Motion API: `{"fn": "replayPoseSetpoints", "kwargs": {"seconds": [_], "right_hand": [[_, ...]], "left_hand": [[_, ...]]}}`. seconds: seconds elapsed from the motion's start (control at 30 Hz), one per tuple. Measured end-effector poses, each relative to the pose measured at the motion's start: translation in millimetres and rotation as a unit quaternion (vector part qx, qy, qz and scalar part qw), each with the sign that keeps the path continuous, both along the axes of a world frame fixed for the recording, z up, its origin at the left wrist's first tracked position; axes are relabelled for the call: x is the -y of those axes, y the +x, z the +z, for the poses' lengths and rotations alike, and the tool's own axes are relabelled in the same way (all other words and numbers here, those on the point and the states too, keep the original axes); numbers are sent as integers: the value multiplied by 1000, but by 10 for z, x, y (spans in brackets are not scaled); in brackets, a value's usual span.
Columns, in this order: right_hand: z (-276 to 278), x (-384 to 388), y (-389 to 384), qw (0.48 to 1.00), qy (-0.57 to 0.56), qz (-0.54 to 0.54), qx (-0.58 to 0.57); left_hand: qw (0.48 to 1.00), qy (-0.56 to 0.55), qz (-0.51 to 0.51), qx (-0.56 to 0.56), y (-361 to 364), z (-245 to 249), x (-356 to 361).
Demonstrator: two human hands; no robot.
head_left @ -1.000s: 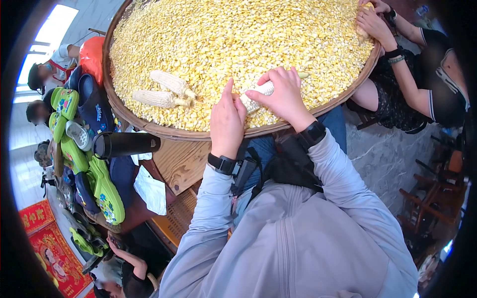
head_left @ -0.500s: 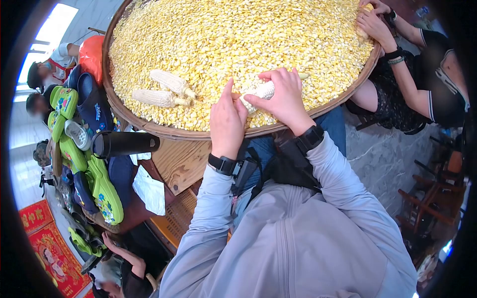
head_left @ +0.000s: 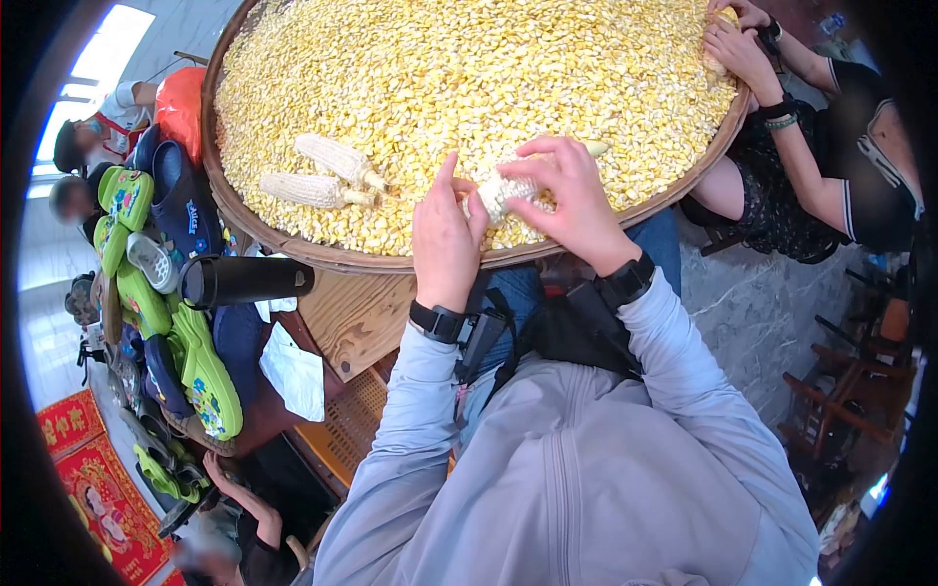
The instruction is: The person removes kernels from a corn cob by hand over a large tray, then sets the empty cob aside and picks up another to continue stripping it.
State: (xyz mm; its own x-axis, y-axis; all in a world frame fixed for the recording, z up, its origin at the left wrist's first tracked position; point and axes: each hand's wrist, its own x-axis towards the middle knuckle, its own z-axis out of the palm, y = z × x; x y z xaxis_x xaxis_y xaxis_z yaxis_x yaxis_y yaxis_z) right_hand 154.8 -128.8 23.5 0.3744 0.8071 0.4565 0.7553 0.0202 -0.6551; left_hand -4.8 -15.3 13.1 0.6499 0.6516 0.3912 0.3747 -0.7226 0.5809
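Over the near side of the round woven tray (head_left: 322, 261), a pale corn cob (head_left: 503, 198) is between my two hands. My left hand (head_left: 447, 234) grips its left end, with the index finger raised. My right hand (head_left: 575, 200) curls round the other side, thumb below and fingers above, more loosely spread. A yellow-green tip (head_left: 597, 148) shows just beyond the right fingers; what it belongs to is hidden. Loose yellow and white corn kernels (head_left: 440, 88) cover the tray. Two bare corn cobs (head_left: 332, 158) lie on them to the left of my hands.
A co-worker's hands (head_left: 738, 44) hold corn at the tray's right rim. A black tumbler (head_left: 249, 281) lies beside the tray at left, near green clogs (head_left: 205, 381) and a red bag (head_left: 180, 117). A wooden board (head_left: 357, 317) is below the rim.
My right hand has shifted slightly right and its fingers have spread more. The cob between my hands has turned and shows more of its end. My left hand has hardly moved.
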Motion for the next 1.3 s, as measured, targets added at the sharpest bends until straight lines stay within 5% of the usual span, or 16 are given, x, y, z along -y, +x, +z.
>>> {"fn": "replayPoseSetpoints", "kwargs": {"seconds": [0.6, 1.3], "right_hand": [[-7, 94, -111, 990, 26, 20, 136], [46, 36, -148, 990, 15, 45, 133]], "left_hand": [[999, -7, -3, -47, 36, 63, -17], [999, -26, 0, -37, 37, 21, -49]]}}
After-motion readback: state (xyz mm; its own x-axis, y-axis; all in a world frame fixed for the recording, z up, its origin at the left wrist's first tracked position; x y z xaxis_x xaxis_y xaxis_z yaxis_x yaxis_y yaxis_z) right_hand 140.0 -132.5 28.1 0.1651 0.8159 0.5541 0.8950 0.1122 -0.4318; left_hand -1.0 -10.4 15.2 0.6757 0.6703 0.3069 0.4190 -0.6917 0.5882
